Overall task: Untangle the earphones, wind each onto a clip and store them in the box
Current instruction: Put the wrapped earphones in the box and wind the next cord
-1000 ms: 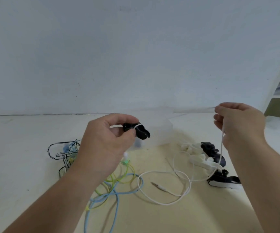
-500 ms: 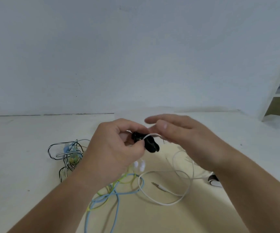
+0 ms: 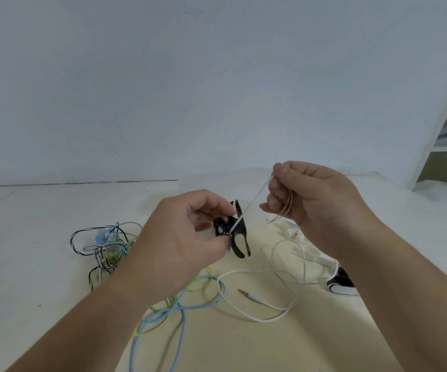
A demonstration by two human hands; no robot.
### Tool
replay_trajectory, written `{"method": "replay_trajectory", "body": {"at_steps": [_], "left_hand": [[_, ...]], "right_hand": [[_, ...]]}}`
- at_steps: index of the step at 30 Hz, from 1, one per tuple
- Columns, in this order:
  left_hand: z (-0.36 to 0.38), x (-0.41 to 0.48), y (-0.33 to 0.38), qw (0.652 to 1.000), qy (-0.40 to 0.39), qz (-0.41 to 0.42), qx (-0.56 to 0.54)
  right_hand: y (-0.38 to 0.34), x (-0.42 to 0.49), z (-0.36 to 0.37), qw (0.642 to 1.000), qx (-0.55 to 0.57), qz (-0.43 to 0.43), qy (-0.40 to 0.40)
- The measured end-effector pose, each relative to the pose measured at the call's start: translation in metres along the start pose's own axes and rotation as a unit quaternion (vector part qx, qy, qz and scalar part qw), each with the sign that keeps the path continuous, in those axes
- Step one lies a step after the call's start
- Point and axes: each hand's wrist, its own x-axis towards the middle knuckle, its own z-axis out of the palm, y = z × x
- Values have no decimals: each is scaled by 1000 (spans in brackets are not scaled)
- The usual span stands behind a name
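**White cable taut from the black clip**

Your left hand (image 3: pixel 187 237) pinches the glossy black clip (image 3: pixel 237 237) above the table (image 3: pixel 29 264). Your right hand (image 3: pixel 316 200) pinches the thin white earphone cable (image 3: pixel 253 204), taut between them. Its slack loops around one metal jack (image 3: pixel 245 292). One tangle (image 3: pixel 107 245) of blue, green and striped cords lies left.
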Motion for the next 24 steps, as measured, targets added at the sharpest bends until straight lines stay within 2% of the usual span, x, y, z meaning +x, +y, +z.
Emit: {"method": "replay_trajectory", "body": {"at_steps": [7,12,16,18,20,22,24], "left_hand": [[4,0,-2,998,-13,29,46],[7,-2,1,998,-27,52,-1],[5,0,2,997,-28,59,-45],[4,1,2,995,-9,60,-84],[3,2,3,991,24,61,-114],[2,3,1,987,68,59,-129],[1,5,-2,984,111,59,-129]], "right_hand": [[1,1,0,1000,-16,22,-11],[10,4,-3,995,-84,45,35],[15,4,-4,988,-133,66,42],[16,2,-3,964,-256,73,15],[17,-2,1,915,-392,82,-49],[20,-7,11,892,-424,86,-130],[26,-11,21,896,-386,77,-203]]}}
